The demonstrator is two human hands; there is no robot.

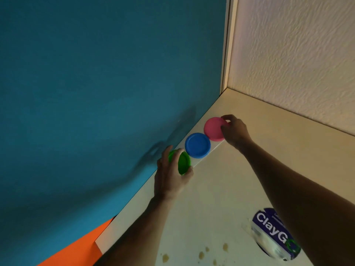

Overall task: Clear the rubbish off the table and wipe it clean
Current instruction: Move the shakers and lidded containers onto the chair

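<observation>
Looking down past my arms, the biggest thing I see is the teal wall (96, 83), which fills everything from nine o'clock up to twelve. A textured cream wall (297, 54) takes the one to two o'clock corner, and the two meet at a pale vertical strip. Below them the cream surface (221, 189) runs from the centre down to five o'clock, with a raised ledge along its edge against the teal wall. An orange patch (76, 250) shows at seven o'clock, beyond the near end of that ledge.

At five o'clock a purple and white tub (272, 233) marked "ClayG" lies on the surface, partly hidden behind my right forearm. Brownish spots (201, 255) dot the surface at six o'clock, just beside the tub.

Three round lids sit in a row on the ledge, rims touching or nearly so. The pink lid (213, 128) is farthest, at about one o'clock from centre; my right hand (235, 132) has its fingers curled over its far rim and its thumb on the near side, pinching it. The blue lid (197, 145) lies in the middle, untouched by either hand. The green lid (182, 164) is nearest, tilted up on edge; my left hand (172, 175) grips it, fingers wrapped over its left side and thumb pressed at its lower rim.
</observation>
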